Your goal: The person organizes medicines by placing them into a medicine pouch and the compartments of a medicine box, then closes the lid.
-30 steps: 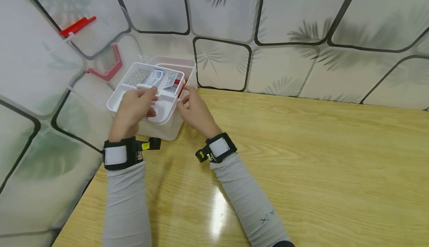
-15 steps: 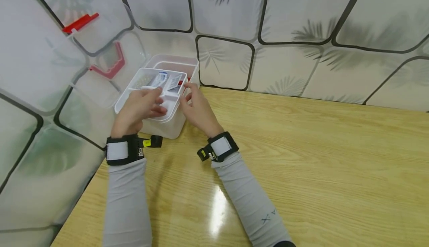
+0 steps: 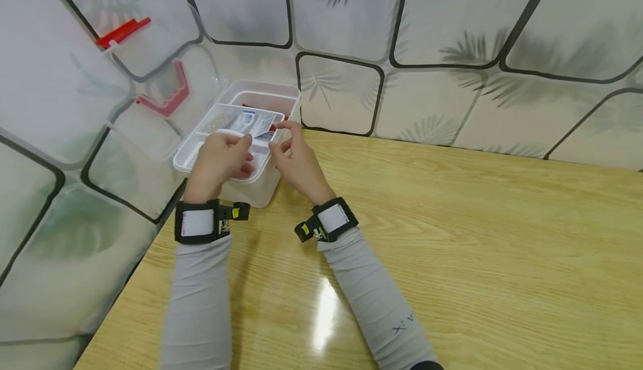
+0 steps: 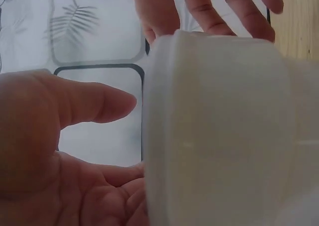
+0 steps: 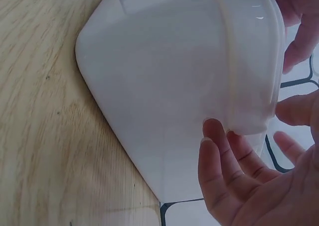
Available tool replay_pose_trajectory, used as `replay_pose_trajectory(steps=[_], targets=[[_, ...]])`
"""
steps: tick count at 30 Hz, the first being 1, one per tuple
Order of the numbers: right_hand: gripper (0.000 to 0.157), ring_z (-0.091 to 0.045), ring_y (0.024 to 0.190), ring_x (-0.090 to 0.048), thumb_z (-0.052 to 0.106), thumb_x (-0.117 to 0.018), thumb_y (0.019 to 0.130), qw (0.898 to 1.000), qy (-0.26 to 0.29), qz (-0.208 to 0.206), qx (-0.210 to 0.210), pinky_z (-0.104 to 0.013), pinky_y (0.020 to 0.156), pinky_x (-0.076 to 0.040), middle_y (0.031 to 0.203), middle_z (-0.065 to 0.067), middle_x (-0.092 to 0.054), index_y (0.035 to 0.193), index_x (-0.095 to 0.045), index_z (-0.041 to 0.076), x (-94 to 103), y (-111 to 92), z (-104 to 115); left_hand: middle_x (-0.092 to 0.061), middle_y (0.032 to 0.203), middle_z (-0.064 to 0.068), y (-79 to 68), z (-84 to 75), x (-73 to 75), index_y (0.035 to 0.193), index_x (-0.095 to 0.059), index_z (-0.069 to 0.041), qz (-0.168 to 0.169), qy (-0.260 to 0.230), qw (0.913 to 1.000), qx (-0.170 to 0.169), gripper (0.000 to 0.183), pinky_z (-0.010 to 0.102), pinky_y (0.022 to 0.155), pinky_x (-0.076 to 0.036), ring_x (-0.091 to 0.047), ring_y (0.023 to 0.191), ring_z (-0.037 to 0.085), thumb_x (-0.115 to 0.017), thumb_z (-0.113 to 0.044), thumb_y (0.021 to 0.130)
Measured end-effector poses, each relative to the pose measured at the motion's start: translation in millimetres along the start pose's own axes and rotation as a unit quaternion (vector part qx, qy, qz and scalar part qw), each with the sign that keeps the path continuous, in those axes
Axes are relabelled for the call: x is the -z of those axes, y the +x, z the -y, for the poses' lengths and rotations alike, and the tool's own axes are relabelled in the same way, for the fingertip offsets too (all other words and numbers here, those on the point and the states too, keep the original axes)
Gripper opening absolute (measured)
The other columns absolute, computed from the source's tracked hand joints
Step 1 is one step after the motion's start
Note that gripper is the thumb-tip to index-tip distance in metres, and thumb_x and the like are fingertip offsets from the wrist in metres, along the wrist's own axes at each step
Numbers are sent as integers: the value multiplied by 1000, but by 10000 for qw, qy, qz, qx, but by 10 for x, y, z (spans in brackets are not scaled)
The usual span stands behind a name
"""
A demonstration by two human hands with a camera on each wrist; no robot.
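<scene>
A white divided tray (image 3: 193,148) sits at the top of a translucent white plastic box (image 3: 246,194). Small clear packets (image 3: 244,120) lie in its back compartments. My right hand (image 3: 296,161) pinches the tray's right rim, thumb on the upper edge and fingers under the lip, as the right wrist view shows. Over the tray's front compartments hovers my left hand (image 3: 221,161), fingers loosely bent, with nothing visible in its grasp. In the left wrist view its thumb (image 4: 107,104) stands apart from the fingers, whose tips are hidden behind the box.
The box's clear lid (image 3: 150,130) stands open to the left, with a pink handle (image 3: 173,99) and a red latch (image 3: 123,32). Patterned padded wall panels (image 3: 341,94) border the wooden table (image 3: 477,247) behind and at left. Red items (image 3: 273,128) show beside the tray.
The tray has shifted slightly right and settled lower at the box's right side. My left hand has moved a little right over it; the right hand stays at the rim.
</scene>
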State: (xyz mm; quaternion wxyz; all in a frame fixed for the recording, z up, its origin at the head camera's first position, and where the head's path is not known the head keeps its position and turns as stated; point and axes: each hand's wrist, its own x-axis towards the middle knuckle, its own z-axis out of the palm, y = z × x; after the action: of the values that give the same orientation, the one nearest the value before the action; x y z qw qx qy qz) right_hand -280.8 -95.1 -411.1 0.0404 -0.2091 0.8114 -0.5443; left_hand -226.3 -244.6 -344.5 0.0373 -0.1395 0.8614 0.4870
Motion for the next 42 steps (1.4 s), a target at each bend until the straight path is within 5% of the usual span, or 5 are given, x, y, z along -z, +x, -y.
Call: replay_pose_trajectory(steps=[10,16,28,37,42], targets=[[28,-17,74,-58,32,-49,99,9987,-429,243,97,-28,59,-46,96,-6,-64,126,-53,22,-1,-28,89,-66,113,23,-128,119,255,128,-60,4,-665,141,9977,33,58,21,68,-56,-67,84,20,-44,-43,99],[26,-18,71,-56,31,-49,98,9977,-608,290,64,-27,59,-44,92,-4,-62,122,-54,22,53,-56,168,-64,105,23,-291,216,489,109,-67,3,-1793,1919,9631,582,51,46,67,-43,-54,94,35,-45,-41,95],[16,-25,60,-61,25,-56,97,9912,-84,1316,138,-27,57,-51,79,-15,-65,104,-61,11,378,-54,127,-54,106,26,-217,450,606,128,-39,16,223,1083,9888,999,50,30,66,-58,-64,78,24,-33,-24,99],[29,-23,85,-55,19,-61,89,9880,-575,-1433,20,-35,69,-47,96,-14,-59,115,-67,7,812,-126,-18,-53,112,31,-193,390,511,129,-40,17,650,1233,9885,591,40,42,80,-58,-60,93,36,-31,-9,100],[48,-32,114,-48,26,-57,94,9917,-743,-963,-424,-49,93,-45,132,-22,-46,137,-54,6,901,-98,-196,-46,128,29,-170,452,510,143,-32,10,952,765,9921,294,47,53,88,-52,-51,107,39,-31,-15,102]])
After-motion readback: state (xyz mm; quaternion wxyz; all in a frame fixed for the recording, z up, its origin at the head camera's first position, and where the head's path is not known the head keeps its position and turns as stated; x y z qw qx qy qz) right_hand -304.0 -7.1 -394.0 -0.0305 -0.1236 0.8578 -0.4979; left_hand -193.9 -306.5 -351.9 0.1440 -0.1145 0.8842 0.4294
